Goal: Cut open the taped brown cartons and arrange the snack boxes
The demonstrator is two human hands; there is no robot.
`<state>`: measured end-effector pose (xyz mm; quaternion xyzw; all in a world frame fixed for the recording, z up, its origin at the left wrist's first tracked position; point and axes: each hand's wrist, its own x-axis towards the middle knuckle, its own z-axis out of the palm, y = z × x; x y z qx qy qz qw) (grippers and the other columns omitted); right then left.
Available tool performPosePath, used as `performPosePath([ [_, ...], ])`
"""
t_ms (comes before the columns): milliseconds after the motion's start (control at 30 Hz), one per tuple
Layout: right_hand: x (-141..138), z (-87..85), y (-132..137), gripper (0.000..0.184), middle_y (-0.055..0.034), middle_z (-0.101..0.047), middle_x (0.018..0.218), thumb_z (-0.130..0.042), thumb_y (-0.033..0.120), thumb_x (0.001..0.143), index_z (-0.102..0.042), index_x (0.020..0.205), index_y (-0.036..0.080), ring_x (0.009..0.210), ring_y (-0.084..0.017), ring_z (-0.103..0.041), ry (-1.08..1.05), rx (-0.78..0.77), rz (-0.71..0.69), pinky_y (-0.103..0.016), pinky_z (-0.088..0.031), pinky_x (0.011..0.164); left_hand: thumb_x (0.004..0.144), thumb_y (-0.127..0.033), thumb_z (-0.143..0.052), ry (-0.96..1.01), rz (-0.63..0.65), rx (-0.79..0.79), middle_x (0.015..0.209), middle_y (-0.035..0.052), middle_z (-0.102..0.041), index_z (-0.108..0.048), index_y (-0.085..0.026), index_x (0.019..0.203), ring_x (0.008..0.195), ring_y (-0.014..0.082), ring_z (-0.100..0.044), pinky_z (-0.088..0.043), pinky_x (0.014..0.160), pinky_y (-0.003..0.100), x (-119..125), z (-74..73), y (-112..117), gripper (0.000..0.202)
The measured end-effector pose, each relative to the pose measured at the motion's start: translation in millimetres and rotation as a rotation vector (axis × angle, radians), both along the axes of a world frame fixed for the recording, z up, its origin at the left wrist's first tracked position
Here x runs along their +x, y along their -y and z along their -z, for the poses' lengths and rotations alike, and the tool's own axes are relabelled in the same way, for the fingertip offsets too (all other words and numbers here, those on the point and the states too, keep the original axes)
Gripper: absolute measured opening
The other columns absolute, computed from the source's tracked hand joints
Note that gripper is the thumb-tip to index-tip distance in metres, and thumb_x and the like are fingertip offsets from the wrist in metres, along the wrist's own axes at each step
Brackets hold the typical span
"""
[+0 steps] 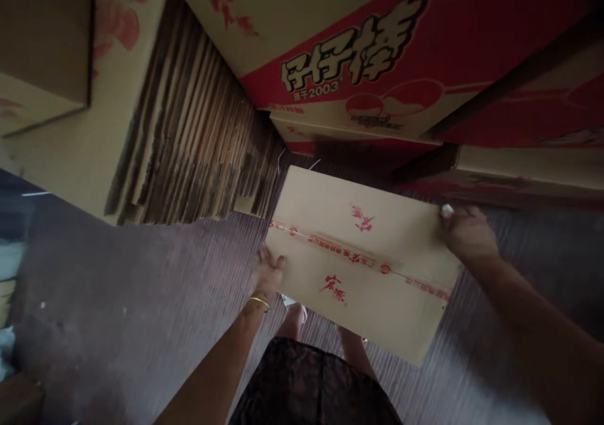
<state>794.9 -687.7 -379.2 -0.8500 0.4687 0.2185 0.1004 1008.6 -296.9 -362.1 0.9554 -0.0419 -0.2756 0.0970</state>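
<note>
In the head view, a plain tan, rectangular cardboard carton (377, 236) is between the person's two hands, in front of the legs and over the dark, streaked floor (165, 299); it overlaps the legs, so it is probably off the ground. The left hand (270, 274), with a thin gold-coloured bangle (258, 301) at its wrist, has its fingers parted against the left end, while the right hand (467, 233) is curled round the far right corner; a small pale spot by its fingers is too blurred to name. Gripping opposite ends likely balances the load. On the left, a tight row of flattened brown cardboard sheets (202, 129) stands on edge, presumably to save room, and on the far side large red-and-tan printed cartons (340, 91) are stacked. The carton's upper face looks flat and undented, its long middle seam covered by red-printed tape (349, 253), with red characters on both sides
</note>
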Motion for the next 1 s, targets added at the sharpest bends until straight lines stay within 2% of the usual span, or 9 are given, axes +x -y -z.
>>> performPosePath([
  [133,-31,-10.5,-8,0.055,-0.0293,-0.063,0.106,-0.017,0.038,0.095,-0.066,0.112,0.021,0.108,-0.037,-0.062,0.005,0.031,0.060,-0.046,-0.049,0.084,0.084,-0.037,-0.054,-0.069,0.083,0.050,0.150,0.0207,-0.041,-0.030,-0.006,0.151,0.140,0.0312,-0.037,-0.027,0.118,0.041,-23,-12.2,6,0.078],
  [233,-11,-32.0,-23,0.055,-0.0299,-0.064,0.098,-0.017,0.039,0.093,-0.067,0.113,0.027,0.104,-0.039,-0.064,0.025,0.007,0.018,-0.052,-0.050,0.081,0.086,-0.030,-0.050,-0.071,0.075,0.074,0.149,0.0190,-0.041,-0.033,-0.007,0.150,0.139,0.0311,-0.037,-0.025,0.118,0.040,-30,-24.1,13,0.070],
  [300,23,-49.6,-43,0.049,-0.0241,-0.067,0.100,-0.023,0.040,0.092,-0.066,0.111,0.030,0.103,-0.037,-0.065,0.070,0.085,-0.127,-0.051,-0.051,0.081,0.085,-0.026,-0.048,-0.076,0.046,0.077,0.143,0.0189,-0.047,-0.040,-0.005,0.146,0.133,0.0310,-0.041,-0.028,0.116,0.039,-28,-31.0,18,0.064],
  [400,95,-74.2,-84,0.041,-0.0130,-0.071,0.109,-0.029,0.037,0.095,-0.064,0.114,0.029,0.100,-0.029,-0.068,0.061,0.311,-0.406,-0.042,-0.053,0.084,0.083,-0.024,-0.049,-0.110,-0.031,0.086,0.131,0.0172,-0.055,-0.052,-0.008,0.134,0.126,0.0308,-0.045,-0.035,0.110,0.042,-13,-37.8,25,0.054],
  [533,193,-92.0,-141,0.035,-0.0103,-0.073,0.103,-0.032,0.027,0.099,-0.066,0.108,0.023,0.099,-0.023,-0.067,-0.135,0.404,-0.854,-0.035,-0.046,0.089,0.082,-0.023,-0.050,-0.223,-0.140,0.083,0.125,0.0135,-0.059,-0.062,-0.016,0.115,0.124,0.0292,-0.049,-0.043,0.100,0.041,15,-39.2,26,0.036],
  [633,247,-88.6,-169,0.031,-0.0125,-0.073,0.105,-0.039,0.022,0.097,-0.068,0.109,0.021,0.102,-0.025,-0.065,-0.200,0.356,-1.089,-0.037,-0.042,0.089,0.081,-0.018,-0.051,-0.294,-0.103,0.022,0.117,0.0128,-0.065,-0.063,-0.015,0.110,0.117,0.0256,-0.056,-0.044,0.098,0.036,28,-36.4,21,0.032],
  [733,281,-74.6,-187,0.026,-0.0134,-0.074,0.105,-0.048,0.021,0.092,-0.072,0.103,0.020,0.107,-0.029,-0.062,-0.228,0.337,-1.259,-0.042,-0.038,0.094,0.080,-0.017,-0.052,-0.307,-0.090,-0.015,0.115,0.0110,-0.067,-0.064,-0.017,0.107,0.112,0.0248,-0.060,-0.045,0.096,0.036,29,-33.7,16,0.029],
  [867,301,-57.6,-205,0.019,-0.0093,-0.075,0.100,-0.060,0.023,0.084,-0.074,0.097,0.024,0.111,-0.029,-0.060,-0.282,0.343,-1.436,-0.044,-0.034,0.099,0.079,-0.016,-0.053,-0.306,-0.065,-0.028,0.119,0.0130,-0.066,-0.064,-0.016,0.111,0.116,0.0261,-0.058,-0.043,0.098,0.037,26,-35.5,15,0.033],
  [1000,309,-54.0,-217,0.022,-0.0091,-0.074,0.105,-0.061,0.022,0.083,-0.075,0.100,0.025,0.113,-0.029,-0.059,-0.340,0.360,-1.514,-0.046,-0.031,0.103,0.081,-0.014,-0.050,-0.327,-0.060,-0.026,0.123,0.0162,-0.064,-0.063,-0.013,0.116,0.116,0.0275,-0.058,-0.043,0.097,0.038,26,-40.9,17,0.038],
])
